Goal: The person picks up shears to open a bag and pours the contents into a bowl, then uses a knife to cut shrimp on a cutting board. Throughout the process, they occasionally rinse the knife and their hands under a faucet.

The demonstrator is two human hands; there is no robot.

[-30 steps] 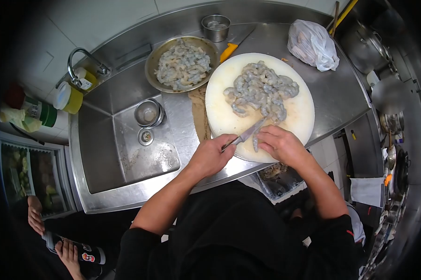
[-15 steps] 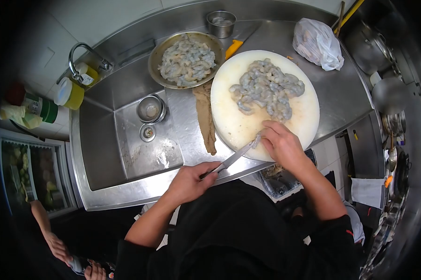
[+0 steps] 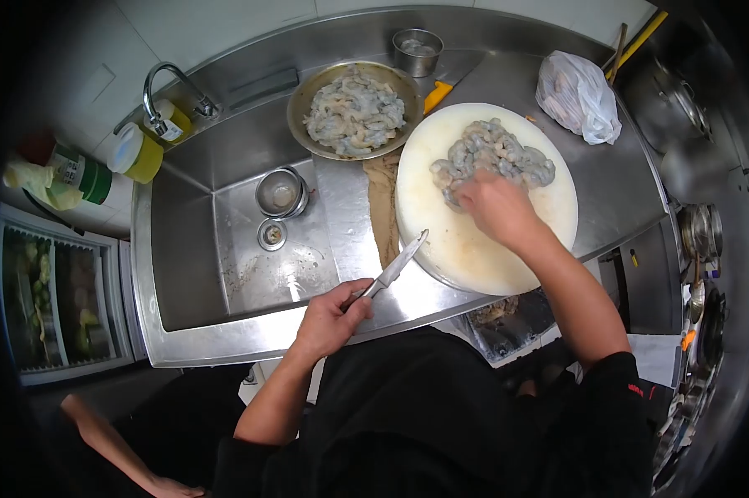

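A kitchen knife (image 3: 400, 261) is gripped by its handle in my left hand (image 3: 329, 320), at the counter's front edge. Its blade slants up and right, and the tip overlaps the left rim of a round white cutting board (image 3: 474, 253). Raw peeled shrimp (image 3: 531, 168) lie heaped on the far half of that board. My right hand (image 3: 501, 212) reaches down over the near left side of the heap, its fingers at the shrimp, partly hidden and slightly blurred. Behind and left of the board stands a wide metal bowl (image 3: 295, 124) full of more shrimp.
A brown cloth (image 3: 383, 212) lies between the board and the sink (image 3: 188, 266), where small metal bowls (image 3: 280, 192) sit. Farther back are a yellow-handled knife (image 3: 438, 96), a metal cup (image 3: 417, 53) and a plastic bag (image 3: 578, 98). Another person's arm (image 3: 113, 444) shows lower left.
My right hand has moved from the board's near edge, where it held a shrimp against the knife tip, up to the heap. The knife now points more steeply upward.
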